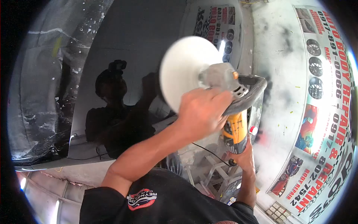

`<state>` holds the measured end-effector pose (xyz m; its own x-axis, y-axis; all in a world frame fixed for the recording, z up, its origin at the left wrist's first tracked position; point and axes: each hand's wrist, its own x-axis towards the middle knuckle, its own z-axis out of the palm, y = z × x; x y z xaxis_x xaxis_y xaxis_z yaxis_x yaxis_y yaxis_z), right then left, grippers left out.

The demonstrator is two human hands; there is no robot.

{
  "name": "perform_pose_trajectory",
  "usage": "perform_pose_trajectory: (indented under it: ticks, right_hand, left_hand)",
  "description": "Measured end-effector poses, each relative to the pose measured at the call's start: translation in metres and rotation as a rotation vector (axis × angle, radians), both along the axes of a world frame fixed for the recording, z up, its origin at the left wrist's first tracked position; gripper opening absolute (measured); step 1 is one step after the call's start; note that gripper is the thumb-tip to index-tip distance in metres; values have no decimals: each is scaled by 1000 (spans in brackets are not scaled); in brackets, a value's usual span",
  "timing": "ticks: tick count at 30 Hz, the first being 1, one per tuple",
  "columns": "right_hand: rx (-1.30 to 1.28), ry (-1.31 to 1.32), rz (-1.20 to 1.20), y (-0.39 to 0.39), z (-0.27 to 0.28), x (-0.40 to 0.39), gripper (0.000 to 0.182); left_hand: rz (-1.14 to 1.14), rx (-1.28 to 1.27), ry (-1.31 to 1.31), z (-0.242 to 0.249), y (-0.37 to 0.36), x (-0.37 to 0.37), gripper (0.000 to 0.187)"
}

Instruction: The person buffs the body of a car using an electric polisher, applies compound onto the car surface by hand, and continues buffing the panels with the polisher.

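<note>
A yellow and grey rotary polisher (pixel 235 128) is held between my two hands. My left hand (pixel 204 111) is closed round its black loop handle (pixel 257 87), close behind the grey gear head. Lower down, my right hand (pixel 243 156) wraps round the rear grip, its fingers partly hidden by the tool. The round white pad (pixel 182 72) looks smeared, as if spinning, and overlaps the glossy black panel (pixel 123 41) in this view. That panel mirrors a person and a wall banner.
Wrinkled plastic sheeting (pixel 37 86) covers the area at the left. A printed banner (pixel 328 123) hangs on the white wall (pixel 276 74) at the right. Below the polisher are a black cord (pixel 210 151), a step ladder (pixel 216 171) and a red-and-white cap (pixel 253 130).
</note>
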<state>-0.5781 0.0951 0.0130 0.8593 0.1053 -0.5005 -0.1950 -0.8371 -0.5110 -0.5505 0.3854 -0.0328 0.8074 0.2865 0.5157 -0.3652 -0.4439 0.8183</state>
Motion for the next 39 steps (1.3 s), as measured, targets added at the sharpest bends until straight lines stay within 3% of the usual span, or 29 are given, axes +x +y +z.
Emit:
perform_pose_trajectory:
  ticks: [6,10,13,17,24,27,33,36,39]
  right_hand:
    - [-68,-51,-161,-48,-22,23,77]
    - [28,-83,-292,-113,-38,48,58]
    - [-50,-53,-304,-142,-47,69,69]
    - [-60,-81,-283,-143,-45,87,67]
    - [-133,-137,-156,-105,-9,99,74]
    - [-161,-140,-115,-54,10,83,72]
    - [-72,-178,47,34,12,70,69]
    - [1,-163,102,80,-5,24,72]
    - [95,-252,207,102,2,18,79]
  left_hand:
    - [-207,-48,179,-51,-80,91,22]
    - [-334,-77,214,-63,-145,162,23]
    - [-391,-84,292,-75,-168,183,25]
    - [-335,-96,277,-83,-173,193,24]
    - [-153,-157,117,-55,-128,169,17]
    - [-118,-219,77,-51,-92,144,19]
    - [51,-234,-15,-48,8,91,24]
    - [150,-153,-49,-61,60,21,31]
    - [127,-171,-63,-13,105,-1,37]
